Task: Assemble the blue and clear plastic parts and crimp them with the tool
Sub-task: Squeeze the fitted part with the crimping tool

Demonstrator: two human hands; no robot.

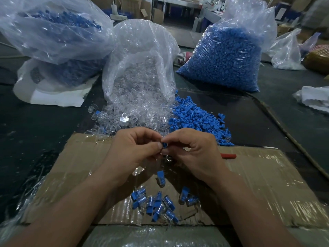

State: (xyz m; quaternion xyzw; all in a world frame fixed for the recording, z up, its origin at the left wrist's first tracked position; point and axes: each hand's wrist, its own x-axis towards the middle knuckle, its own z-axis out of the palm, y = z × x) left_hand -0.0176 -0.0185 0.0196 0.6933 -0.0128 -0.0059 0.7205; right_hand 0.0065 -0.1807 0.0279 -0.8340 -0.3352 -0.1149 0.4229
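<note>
Pinching a small blue plastic part (164, 145) between them at the centre of the frame, the left hand (135, 150) and the right hand (193, 152) meet fingertip to fingertip, the fingers of both curled in tight around it. A bit of clear plastic (168, 158) shows just below the blue part, at the fingers; whether the two are joined I cannot tell.

Beneath the hands lies a flattened brown cardboard sheet (267, 184) covered in glossy tape, resting on a dark tabletop (35, 131). At lower centre, on the cardboard, sits a loose cluster of assembled blue-and-clear pieces (156, 205), with a single assembled piece (161, 179) lying apart between the wrists. A red cylindrical handle (228, 155) pokes out from behind the right hand at centre right, its other end hidden.

Above the hands, a heap of loose blue plastic parts (197, 120) lies just beside a spill of clear plastic shells (114, 114) coming out of an open transparent bag (142, 50). A full transparent bag of blue parts (227, 56) stands at upper right, and a crumpled bag with blue parts (53, 32) at upper left.
</note>
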